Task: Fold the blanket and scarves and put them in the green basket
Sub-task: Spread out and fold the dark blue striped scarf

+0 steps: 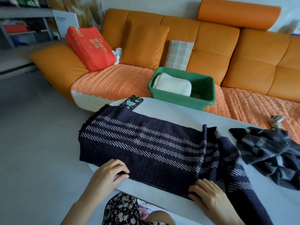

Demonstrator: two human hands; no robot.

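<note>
Between the left hand (112,173) and right hand (206,192), both pinching its near edge, I see the navy scarf (146,143) spread unfolded, the grey scarf (266,153) heaped right of the right hand (untouched, I'd judge), the blanket (172,85) already folded in the green basket (178,101) beyond

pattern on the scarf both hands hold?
Dark navy scarf, pale diagonal dashed stripes, zigzag weave; head view.

navy zigzag scarf (146,146) flat on table, grey checked scarf (267,153) crumpled beside, white blanket (172,84) folded in green basket (209,88).
</note>
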